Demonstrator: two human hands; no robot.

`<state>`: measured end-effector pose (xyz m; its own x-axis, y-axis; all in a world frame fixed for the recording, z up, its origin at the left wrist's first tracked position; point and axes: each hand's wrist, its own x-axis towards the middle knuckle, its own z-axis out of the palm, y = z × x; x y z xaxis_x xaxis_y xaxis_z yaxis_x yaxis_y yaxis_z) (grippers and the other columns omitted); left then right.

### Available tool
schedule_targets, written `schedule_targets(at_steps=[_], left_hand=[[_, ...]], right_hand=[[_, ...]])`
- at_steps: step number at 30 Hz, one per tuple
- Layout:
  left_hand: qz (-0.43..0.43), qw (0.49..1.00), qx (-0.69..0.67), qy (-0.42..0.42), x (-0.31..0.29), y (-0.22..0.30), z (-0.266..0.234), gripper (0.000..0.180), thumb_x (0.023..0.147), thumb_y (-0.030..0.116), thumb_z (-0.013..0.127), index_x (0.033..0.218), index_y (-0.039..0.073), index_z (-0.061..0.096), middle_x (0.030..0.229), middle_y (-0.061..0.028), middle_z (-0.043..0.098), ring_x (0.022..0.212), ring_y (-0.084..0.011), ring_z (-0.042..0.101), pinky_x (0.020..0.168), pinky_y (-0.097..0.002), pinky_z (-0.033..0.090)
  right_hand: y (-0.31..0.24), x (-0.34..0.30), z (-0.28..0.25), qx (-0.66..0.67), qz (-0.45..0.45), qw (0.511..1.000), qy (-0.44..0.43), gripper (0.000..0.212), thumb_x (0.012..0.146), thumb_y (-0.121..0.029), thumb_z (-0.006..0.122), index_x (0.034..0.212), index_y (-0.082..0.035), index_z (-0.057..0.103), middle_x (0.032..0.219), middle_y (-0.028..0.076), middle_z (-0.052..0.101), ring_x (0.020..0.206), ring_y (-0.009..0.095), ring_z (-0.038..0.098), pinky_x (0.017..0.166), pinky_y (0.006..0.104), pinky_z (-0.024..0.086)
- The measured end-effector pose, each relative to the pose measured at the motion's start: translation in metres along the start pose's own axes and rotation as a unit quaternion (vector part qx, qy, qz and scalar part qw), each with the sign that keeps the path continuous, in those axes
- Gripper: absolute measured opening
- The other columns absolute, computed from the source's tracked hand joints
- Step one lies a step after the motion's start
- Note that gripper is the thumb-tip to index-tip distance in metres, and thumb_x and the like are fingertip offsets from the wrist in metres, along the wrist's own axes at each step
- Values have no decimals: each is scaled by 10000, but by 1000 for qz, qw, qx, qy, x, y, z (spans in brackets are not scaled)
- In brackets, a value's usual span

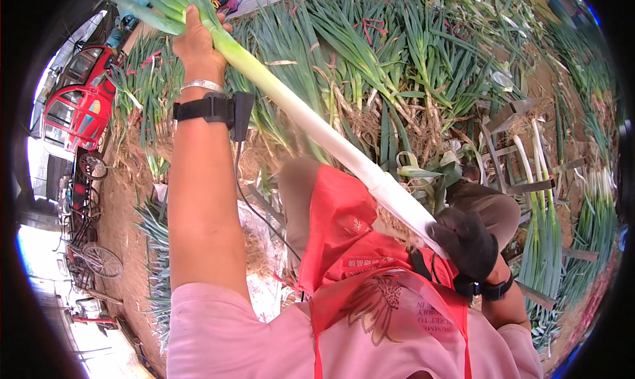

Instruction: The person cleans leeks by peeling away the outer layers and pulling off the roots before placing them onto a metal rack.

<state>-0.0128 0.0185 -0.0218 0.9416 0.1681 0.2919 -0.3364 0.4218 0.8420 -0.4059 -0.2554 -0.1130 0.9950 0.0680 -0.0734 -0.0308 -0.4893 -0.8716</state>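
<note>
A long green onion (311,124) slants across the view in front of me, its leafy green top at upper left and its white root end at lower right. My left hand (198,40), bare, is wrapped round the stalk where the green leaves begin to spread. At the other end, my right hand (466,243) in a black glove is closed round the white part, close to the red apron (350,227) over my lap. The glove hides the very tip of the onion.
Piles of green onions (410,55), some tied in bundles, cover the ground ahead. Several cleaned stalks (544,227) lie on a metal rack (509,147) at right. A red vehicle (79,101) and bicycles (102,260) stand at far left. A cable (254,207) hangs from my left wrist.
</note>
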Motion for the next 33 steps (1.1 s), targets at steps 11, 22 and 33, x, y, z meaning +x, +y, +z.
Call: schedule_targets(at_steps=[11,22,33], left_hand=[[79,995,39,37,45,43,-19,348,938,240,577,1083,-55,462,766,-176,596,611,-273,617,474,-403,504],[136,982,95,86,-9,61,21,276,944,190,563,1040,-57,488,805,-168,613,573,-259,613,461,-364,520],[258,960,102,33,-60,83,-38,405,962,267,541,1128,-92,449,902,-199,612,684,-238,622,495,-327,521]], right_hand=[[61,-6,-25,-260,60,960,89,282,779,-150,709,1022,-30,629,1038,171,622,915,334,623,753,384,507],[-28,115,39,-95,-150,949,261,195,819,-167,682,979,-63,639,880,118,606,645,269,578,605,363,474],[116,154,71,50,138,944,296,174,823,-189,564,809,-20,599,653,187,620,629,352,626,619,424,497]])
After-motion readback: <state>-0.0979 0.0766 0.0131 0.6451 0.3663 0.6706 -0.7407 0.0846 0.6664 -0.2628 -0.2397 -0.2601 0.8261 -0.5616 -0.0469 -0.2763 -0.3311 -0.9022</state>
